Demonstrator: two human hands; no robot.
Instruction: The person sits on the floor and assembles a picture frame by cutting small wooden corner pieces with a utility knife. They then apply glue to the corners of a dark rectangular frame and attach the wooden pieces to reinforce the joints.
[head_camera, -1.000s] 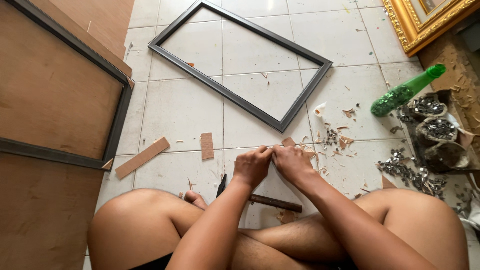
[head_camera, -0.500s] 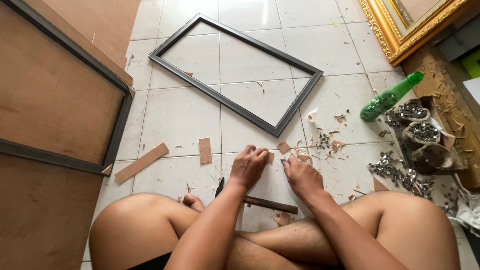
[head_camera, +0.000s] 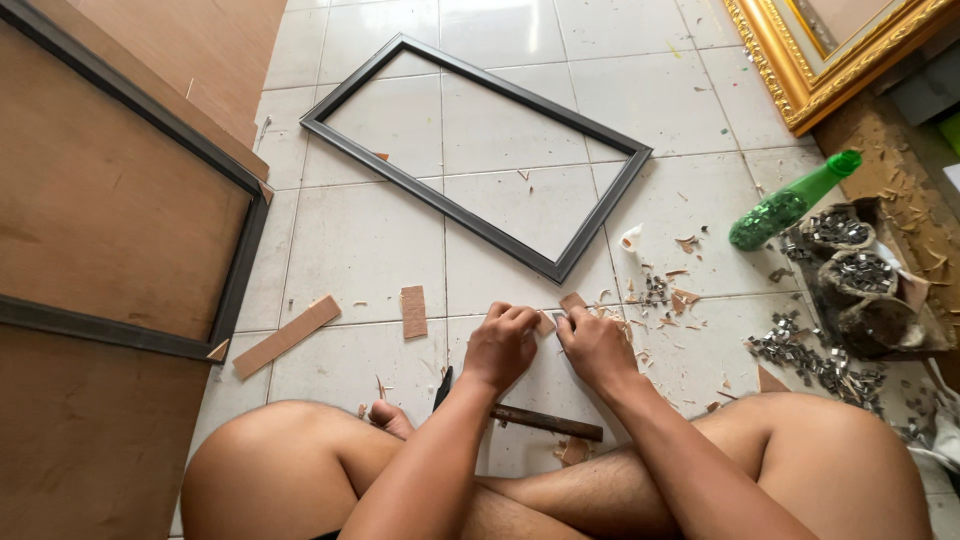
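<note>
**A:** Head view, from where I sit: both hands are low over the white tiled floor (head_camera: 380, 240), just in front of the crossed legs. The left hand (head_camera: 498, 347) and right hand (head_camera: 597, 347) are close together, fingertips meeting on a small brown wood chip (head_camera: 546, 322).

**B:** Are they closed on it?

**A:** I read both as pinching it, thumb and fingers on its edges. The piece itself is mostly hidden, so I can't tell its full shape.

**B:** How would it handle?

**A:** My judgement: very light, thin, stiff but easy to snap or split along the grain, so a fingertip hold on the edges suits it better than a squeeze across the face. Similar offcuts lie near, such as the small wood rectangle (head_camera: 413, 311) and a longer wood strip (head_camera: 286, 336).

**B:** Anything else within reach?

**A:** A hammer (head_camera: 535, 421) lies on the floor under the forearms, untouched. The empty dark frame (head_camera: 475, 212) lies beyond the hands, and metal clips (head_camera: 815, 357) are scattered to the right.
</note>
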